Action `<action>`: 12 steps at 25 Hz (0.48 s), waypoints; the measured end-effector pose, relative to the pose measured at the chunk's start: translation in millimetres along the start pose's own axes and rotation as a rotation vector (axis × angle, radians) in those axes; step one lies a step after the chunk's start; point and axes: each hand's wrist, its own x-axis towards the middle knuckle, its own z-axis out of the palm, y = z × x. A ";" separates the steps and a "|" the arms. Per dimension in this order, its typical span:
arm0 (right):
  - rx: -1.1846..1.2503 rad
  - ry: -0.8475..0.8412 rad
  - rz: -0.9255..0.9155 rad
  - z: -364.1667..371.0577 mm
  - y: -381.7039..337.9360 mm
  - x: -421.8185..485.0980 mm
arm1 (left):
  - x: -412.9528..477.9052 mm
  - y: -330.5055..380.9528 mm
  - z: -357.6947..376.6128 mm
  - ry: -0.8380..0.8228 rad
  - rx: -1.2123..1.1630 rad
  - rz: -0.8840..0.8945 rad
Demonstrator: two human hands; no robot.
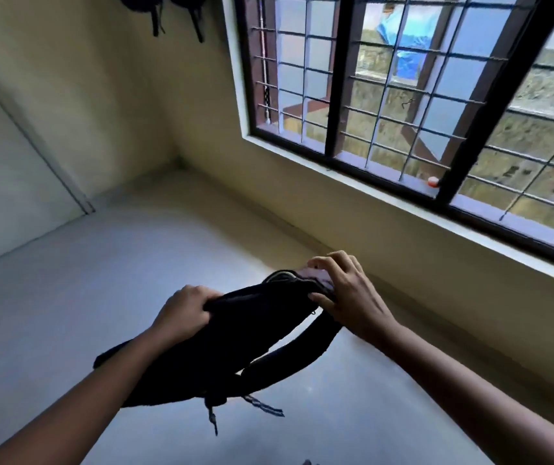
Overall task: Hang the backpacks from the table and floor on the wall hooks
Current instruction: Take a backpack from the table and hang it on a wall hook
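Left hand, right hand hold seemingly black backpack; contents hidden

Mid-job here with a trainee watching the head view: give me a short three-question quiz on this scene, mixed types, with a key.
1. True or false: the left hand and the right hand are both on the black backpack.
2. Where do the dark bags already hang? A) on the wall left of the window, at the top of the view; B) on the window grille; C) on the floor.
3. Fill in: the small orange object sits on the window ____.
Key: 1 true; 2 A; 3 sill.
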 end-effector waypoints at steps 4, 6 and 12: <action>-0.081 -0.370 0.114 44.9 13.0 57.9 | 14.2 -21.0 -2.9 0.158 0.020 -0.151; -0.102 -0.443 0.206 71.2 10.6 89.2 | 28.5 -32.9 -0.1 0.234 -0.030 -0.235; 0.326 -0.658 0.466 157.3 -38.5 186.0 | 82.3 -82.8 0.0 0.095 -0.358 -0.273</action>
